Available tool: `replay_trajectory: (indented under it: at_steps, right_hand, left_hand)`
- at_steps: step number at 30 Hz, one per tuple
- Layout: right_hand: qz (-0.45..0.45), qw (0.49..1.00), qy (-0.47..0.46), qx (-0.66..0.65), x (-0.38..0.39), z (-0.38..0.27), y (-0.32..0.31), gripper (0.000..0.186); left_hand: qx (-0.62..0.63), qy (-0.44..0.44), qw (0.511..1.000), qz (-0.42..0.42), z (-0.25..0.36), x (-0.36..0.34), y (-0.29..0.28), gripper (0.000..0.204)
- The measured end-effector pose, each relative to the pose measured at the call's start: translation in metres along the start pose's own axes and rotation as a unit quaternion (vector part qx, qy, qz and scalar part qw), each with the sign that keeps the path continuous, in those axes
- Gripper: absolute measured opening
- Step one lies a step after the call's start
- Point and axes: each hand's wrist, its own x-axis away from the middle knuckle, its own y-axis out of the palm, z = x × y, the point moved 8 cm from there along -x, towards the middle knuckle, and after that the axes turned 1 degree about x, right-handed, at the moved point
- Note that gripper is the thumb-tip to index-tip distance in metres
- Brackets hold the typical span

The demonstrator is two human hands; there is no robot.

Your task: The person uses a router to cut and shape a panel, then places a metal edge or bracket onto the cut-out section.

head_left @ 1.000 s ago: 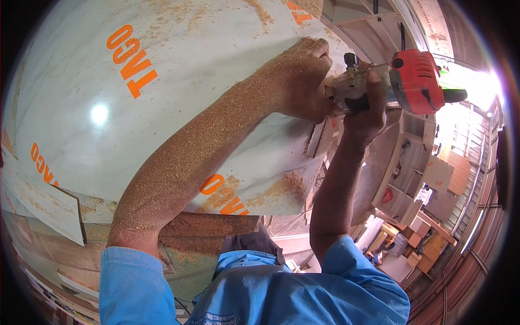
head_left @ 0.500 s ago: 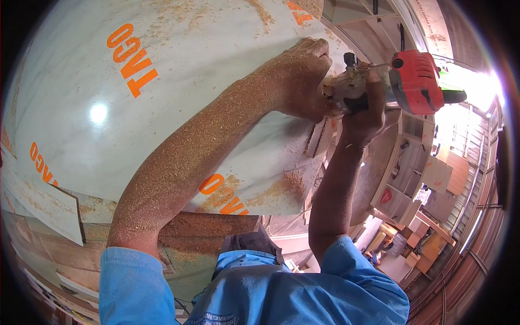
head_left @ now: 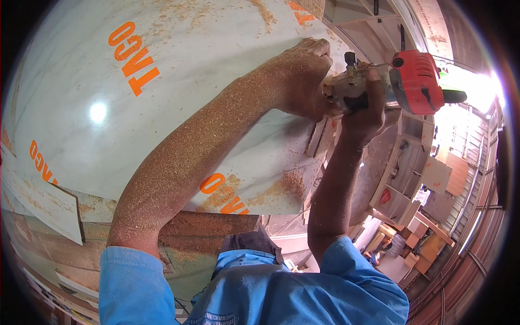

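My right hand (head_left: 369, 105) is wrapped around the body of a red and black trim router (head_left: 414, 81), at the right edge of a large pale panel. The router lies sideways, its motor end pointing right and its clear base toward the panel. Beside that base is my left hand (head_left: 307, 73), its fingers curled down at the panel's edge; what they grip is hidden. Sawdust coats the left forearm. The glossy, marbled white panel (head_left: 179, 108) carries orange lettering and scattered sawdust.
A smaller white board (head_left: 49, 208) lies at the lower left, by a dusty brown surface (head_left: 200, 233). Open cabinet frames (head_left: 403, 162) stand to the right. Farther off are stacked boards and boxes (head_left: 430, 244) near a corrugated metal wall (head_left: 471, 162).
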Motion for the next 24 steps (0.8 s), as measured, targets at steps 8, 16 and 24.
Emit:
replay_trajectory:
  at_steps: [8,16,24]
  right_hand:
    - [-0.013,0.998,-0.051,0.024,0.000,-0.005,0.002,0.026]
    - [0.012,0.999,-0.033,-0.016,0.002,-0.004,0.004,0.028]
    - [-0.025,0.999,-0.015,0.045,-0.003,0.009,-0.010,0.032]
  left_hand:
    - [-0.029,-0.026,0.999,-0.029,-0.005,-0.001,0.005,0.062]
    - [-0.002,-0.009,1.000,0.006,-0.007,0.002,0.002,0.066]
    - [-0.023,-0.010,1.000,0.001,-0.007,0.003,0.007,0.048]
